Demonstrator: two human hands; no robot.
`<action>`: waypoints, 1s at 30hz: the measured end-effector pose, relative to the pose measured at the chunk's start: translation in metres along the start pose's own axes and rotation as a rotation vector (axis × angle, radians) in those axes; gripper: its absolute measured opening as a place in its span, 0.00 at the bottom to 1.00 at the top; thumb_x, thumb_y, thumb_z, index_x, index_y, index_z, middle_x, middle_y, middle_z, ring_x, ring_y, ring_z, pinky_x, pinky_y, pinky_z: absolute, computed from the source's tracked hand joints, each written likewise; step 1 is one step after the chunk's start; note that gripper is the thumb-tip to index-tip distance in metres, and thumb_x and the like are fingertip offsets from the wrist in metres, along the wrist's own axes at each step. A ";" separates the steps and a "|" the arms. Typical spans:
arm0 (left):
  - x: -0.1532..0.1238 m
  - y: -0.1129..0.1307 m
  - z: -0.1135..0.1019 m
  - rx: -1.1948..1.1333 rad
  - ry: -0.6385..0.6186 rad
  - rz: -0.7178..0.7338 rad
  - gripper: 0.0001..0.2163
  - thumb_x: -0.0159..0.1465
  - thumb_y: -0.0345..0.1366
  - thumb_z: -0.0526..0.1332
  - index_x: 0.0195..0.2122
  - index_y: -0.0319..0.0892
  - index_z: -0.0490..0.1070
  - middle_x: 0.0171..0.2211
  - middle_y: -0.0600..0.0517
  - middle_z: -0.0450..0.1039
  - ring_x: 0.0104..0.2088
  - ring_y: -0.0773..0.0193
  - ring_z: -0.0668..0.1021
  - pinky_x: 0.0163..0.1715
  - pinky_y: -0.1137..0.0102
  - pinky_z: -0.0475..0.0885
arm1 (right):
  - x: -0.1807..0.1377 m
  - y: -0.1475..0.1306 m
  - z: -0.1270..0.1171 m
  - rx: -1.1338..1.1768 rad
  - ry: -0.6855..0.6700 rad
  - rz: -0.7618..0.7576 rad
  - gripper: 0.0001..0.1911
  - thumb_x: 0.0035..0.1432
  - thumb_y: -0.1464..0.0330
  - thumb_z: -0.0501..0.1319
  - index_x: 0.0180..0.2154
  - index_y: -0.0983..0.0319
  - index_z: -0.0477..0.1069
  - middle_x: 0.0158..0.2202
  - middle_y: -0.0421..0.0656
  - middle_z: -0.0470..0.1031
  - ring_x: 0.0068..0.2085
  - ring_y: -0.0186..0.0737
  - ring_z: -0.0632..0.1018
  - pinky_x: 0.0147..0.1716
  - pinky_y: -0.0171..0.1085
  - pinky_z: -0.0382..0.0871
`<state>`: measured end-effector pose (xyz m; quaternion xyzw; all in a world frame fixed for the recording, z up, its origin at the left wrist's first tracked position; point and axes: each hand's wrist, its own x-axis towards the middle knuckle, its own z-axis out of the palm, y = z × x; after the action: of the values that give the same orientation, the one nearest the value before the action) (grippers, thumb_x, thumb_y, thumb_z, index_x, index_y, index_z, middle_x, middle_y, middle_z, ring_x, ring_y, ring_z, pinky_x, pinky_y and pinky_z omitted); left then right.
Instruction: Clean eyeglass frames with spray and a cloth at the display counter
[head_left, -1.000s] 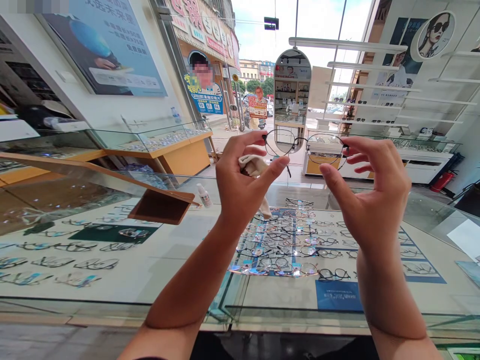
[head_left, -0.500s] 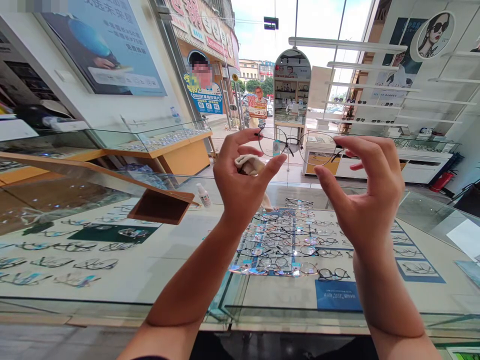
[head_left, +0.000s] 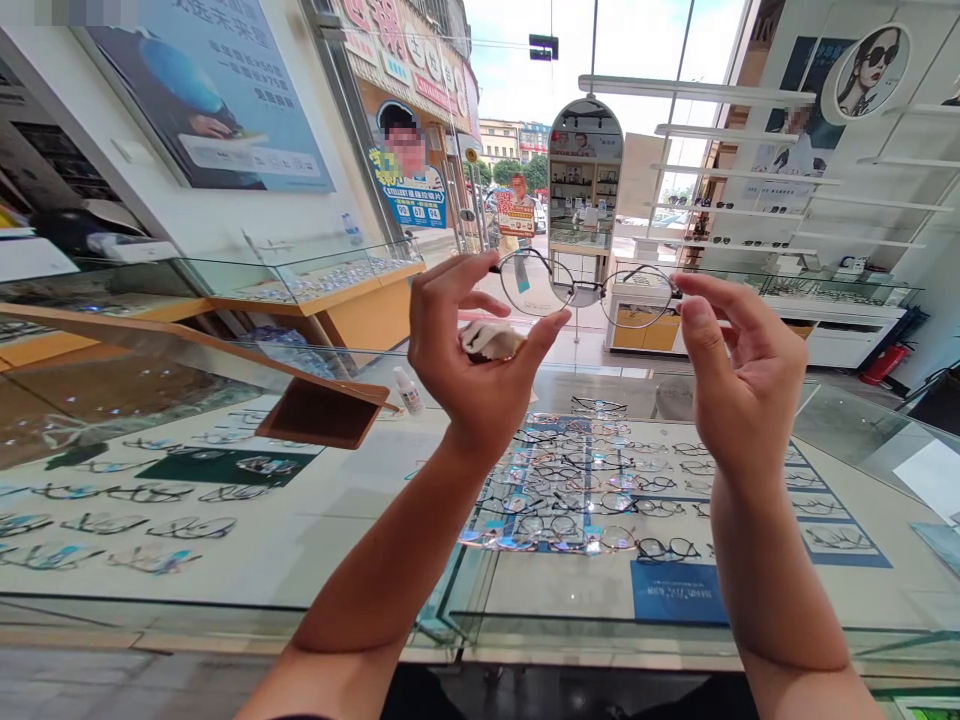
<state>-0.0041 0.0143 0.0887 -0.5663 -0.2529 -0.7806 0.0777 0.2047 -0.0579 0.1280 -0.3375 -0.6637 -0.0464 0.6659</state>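
Note:
A pair of thin-rimmed round eyeglasses (head_left: 637, 297) is held up in front of me, between both hands. At the left end, my left hand (head_left: 480, 360) grips the frame, with the index finger at the outer corner and the thumb below near the bridge. A crumpled pale cloth (head_left: 491, 342) is tucked in that same palm. My right hand (head_left: 750, 370) pinches the right end of the eyeglasses with thumb and index finger. Below both hands, rows of eyeglass frames (head_left: 562, 480) lie in the glass display counter (head_left: 555, 600).
A small white spray bottle (head_left: 408, 391) stands on the counter, left of my left forearm. Beside it is a brown wooden-framed object (head_left: 322, 410), tilted. Farther off stand an arched mirror (head_left: 585, 190) and another display case (head_left: 322, 310). A blue card (head_left: 679, 590) lies inside the near counter.
My left hand has shifted a little left, and the eyeglasses have turned slightly. My right thumb has risen to meet the index finger. The cloth's hanging end no longer shows below the left hand.

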 end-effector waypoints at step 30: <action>-0.003 0.021 0.007 -0.045 0.005 -0.035 0.27 0.58 0.54 0.79 0.54 0.54 0.74 0.55 0.48 0.79 0.46 0.54 0.82 0.40 0.60 0.80 | 0.004 0.020 0.010 0.257 -0.129 0.126 0.19 0.75 0.52 0.57 0.56 0.54 0.74 0.45 0.45 0.82 0.40 0.41 0.84 0.39 0.43 0.79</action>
<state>0.0119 -0.0006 0.0939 -0.5613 -0.2448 -0.7889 0.0521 0.2069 -0.0361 0.1230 -0.2929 -0.6831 0.1028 0.6611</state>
